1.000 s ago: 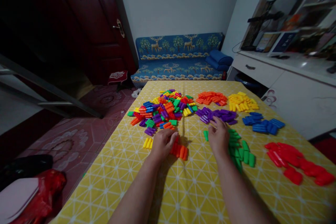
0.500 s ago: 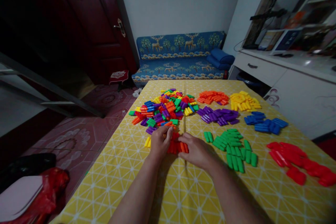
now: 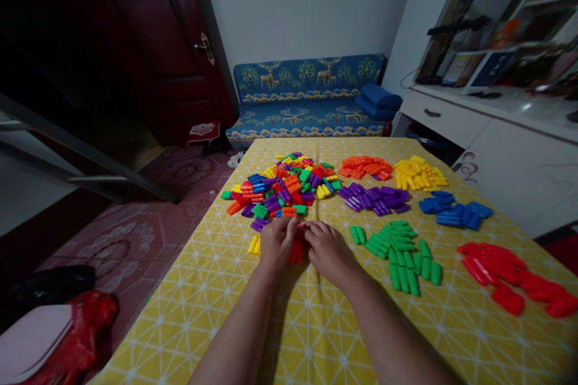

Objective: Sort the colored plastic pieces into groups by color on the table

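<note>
Your left hand [image 3: 274,246] and right hand [image 3: 327,251] met fingertip to fingertip on the yellow patterned tablecloth [image 3: 316,325]. The fingers were bent and cupped over a small cluster of red-orange plastic tube pieces [image 3: 296,251] — gripping or only covering, I couldn't tell. Two yellow plastic pieces [image 3: 254,245] lay just left of them, with the mixed multicoloured heap [image 3: 284,186] just beyond.

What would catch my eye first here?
First, the jumbled heap of many-coloured plastic blocks at the far middle of the yellow patterned tablecloth, with sorted one-colour piles of blocks spread to its right. Nearer, the left hand and right hand meet over a few red plastic blocks.
</note>
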`<state>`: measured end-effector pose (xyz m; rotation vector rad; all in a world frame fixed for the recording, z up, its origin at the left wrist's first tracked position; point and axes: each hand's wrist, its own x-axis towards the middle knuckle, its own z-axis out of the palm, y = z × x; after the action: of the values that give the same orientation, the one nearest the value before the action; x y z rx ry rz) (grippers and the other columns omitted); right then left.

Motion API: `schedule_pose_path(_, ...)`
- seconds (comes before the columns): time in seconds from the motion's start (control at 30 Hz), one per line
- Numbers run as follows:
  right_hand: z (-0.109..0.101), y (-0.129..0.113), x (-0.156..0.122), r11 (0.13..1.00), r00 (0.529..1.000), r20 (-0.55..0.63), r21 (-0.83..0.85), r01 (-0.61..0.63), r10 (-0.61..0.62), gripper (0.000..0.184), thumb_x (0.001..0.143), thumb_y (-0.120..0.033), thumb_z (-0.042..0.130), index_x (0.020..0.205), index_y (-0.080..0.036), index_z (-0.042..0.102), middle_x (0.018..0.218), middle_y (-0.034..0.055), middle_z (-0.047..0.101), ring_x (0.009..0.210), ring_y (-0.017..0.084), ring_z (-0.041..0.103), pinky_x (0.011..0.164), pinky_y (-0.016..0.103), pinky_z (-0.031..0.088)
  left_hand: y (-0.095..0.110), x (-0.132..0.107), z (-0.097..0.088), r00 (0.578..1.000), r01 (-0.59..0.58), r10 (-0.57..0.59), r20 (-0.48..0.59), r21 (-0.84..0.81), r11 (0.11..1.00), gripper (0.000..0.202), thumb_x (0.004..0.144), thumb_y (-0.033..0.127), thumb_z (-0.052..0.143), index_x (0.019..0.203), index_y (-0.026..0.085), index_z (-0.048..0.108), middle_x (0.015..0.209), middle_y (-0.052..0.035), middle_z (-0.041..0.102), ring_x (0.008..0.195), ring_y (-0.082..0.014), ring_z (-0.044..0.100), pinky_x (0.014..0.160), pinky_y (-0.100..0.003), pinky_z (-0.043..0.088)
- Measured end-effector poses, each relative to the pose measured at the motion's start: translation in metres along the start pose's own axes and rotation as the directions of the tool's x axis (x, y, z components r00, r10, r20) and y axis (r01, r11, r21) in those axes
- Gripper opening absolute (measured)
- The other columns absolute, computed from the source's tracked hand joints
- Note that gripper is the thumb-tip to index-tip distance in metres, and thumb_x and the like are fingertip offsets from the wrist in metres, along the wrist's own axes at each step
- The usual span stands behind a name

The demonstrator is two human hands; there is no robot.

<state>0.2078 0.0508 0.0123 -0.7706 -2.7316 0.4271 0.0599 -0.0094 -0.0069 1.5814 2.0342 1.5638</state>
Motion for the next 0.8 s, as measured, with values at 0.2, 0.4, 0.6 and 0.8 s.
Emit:
schedule_pose_path(0.2, 0.010, 0.005, 0.002, 0.981, 0.980, -0.151, 0.161, -0.108, 0.132, 0.036, 0.080, -0.007, 0.051, 0.111, -0.020, 0.064, 0.120, 0.0093, 0.064, 0.113, 0.023, 0.058, 0.100, 0.039, 0.045, 0.001, 0.001, 0.001, 1.000, -0.009, 0.009, 0.023, 0.007, 1.000, 0.033, 0.097, 0.037, 0.048, 0.084, 0.017, 0.071, 0.076, -0.0041, 0.072, 0.069, -0.0164, 0.064, 0.065, -0.026, 0.044)
schedule_pose_path(0.4, 0.028, 0.017, 0.008, 0.499, 0.903, -0.187, 0.866, -0.034, 0.387, 0.031, 0.083, -0.028, 0.058, 0.114, -0.025, 0.060, 0.109, 0.0037, 0.069, 0.096, 0.018, 0.066, 0.086, 0.032, 0.054, 0.004, 0.000, 0.001, 0.995, -0.065, 0.068, 0.066, -0.046, 0.997, 0.025, 0.095, 0.033, 0.052, 0.095, 0.018, 0.072, 0.090, -0.0067, 0.073, 0.081, -0.0180, 0.066, 0.073, -0.028, 0.048)
schedule_pose_path(0.6, 0.018, 0.028, 0.006, 0.159, 0.867, -0.065, 0.987, -0.017, 0.493, 0.031, 0.079, -0.036, 0.063, 0.107, -0.023, 0.065, 0.102, 0.0032, 0.070, 0.086, 0.016, 0.066, 0.074, 0.027, 0.053, 0.004, 0.000, -0.005, 0.986, -0.086, 0.090, 0.141, -0.031, 0.996, 0.022, 0.093, 0.030, 0.053, 0.101, 0.020, 0.071, 0.098, -0.0077, 0.073, 0.087, -0.0192, 0.066, 0.078, -0.031, 0.050)
schedule_pose_path(0.8, 0.020, 0.038, 0.006, 0.087, 0.807, -0.066, 0.996, 0.019, 0.587, 0.036, 0.073, -0.038, 0.069, 0.104, -0.020, 0.065, 0.093, 0.0044, 0.071, 0.079, 0.017, 0.065, 0.065, 0.026, 0.051, 0.019, -0.002, -0.022, 0.855, -0.202, 0.153, 0.495, 0.047, 0.978, 0.048, 0.077, 0.051, 0.074, 0.117, 0.025, 0.069, 0.108, -0.0082, 0.069, 0.095, -0.0242, 0.064, 0.084, -0.035, 0.051)
